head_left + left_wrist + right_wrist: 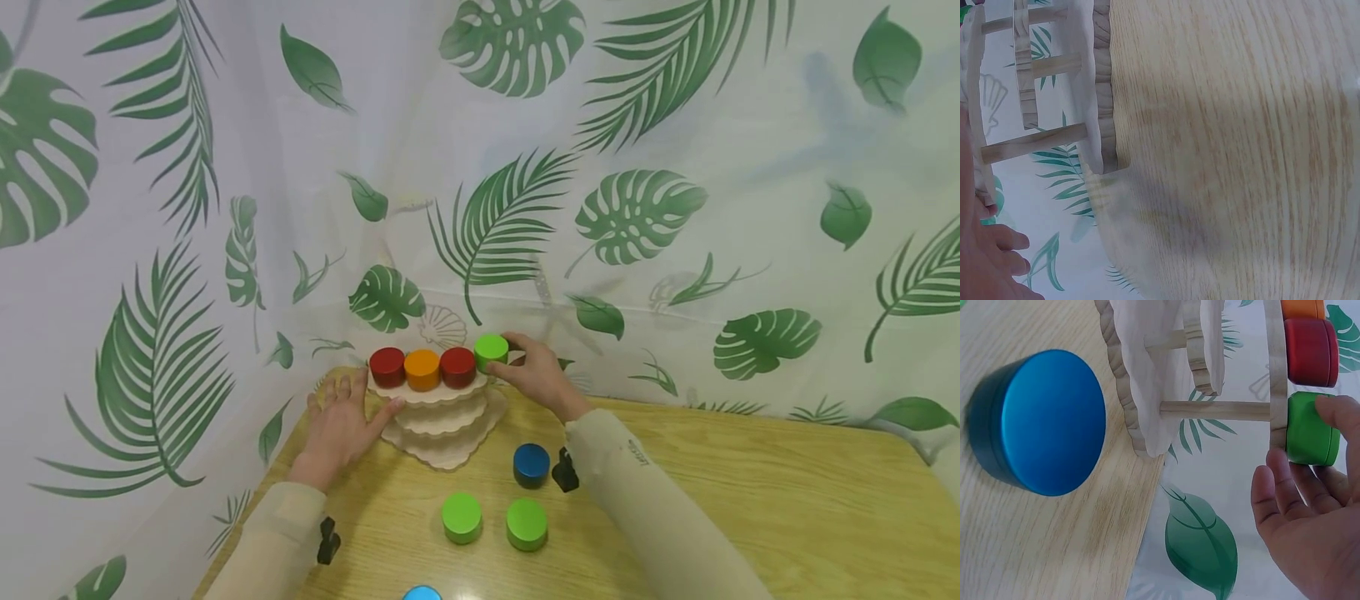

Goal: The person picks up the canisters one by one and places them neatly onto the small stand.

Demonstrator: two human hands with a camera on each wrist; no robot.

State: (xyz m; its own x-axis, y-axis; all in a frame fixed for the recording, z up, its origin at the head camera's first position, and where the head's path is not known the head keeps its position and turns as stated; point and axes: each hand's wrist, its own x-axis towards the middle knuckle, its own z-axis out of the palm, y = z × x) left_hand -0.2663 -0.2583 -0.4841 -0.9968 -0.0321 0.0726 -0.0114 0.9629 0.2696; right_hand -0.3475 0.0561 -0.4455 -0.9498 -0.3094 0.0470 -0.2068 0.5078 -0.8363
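A three-tiered wooden stand (442,454) with scalloped edges stands at the table's back left. On its top tier sit a red tin (387,367), an orange tin (422,371), another red tin (457,367) and a green tin (491,348), in a row. My right hand (540,377) pinches that green tin at the row's right end; in the right wrist view the tin's base lies against the top tier. At the left end, my left hand (341,429) rests spread beside the top tier, its thumb along the front edge. Round posts (1035,142) join the tiers.
A dark blue tin (532,464) stands on the wooden table (712,492) near the right sleeve. Two more green tins (461,517) are nearer the front, with a light blue tin (422,593) cut off by the frame. Leaf-patterned cloth (510,208) hangs close behind the stand.
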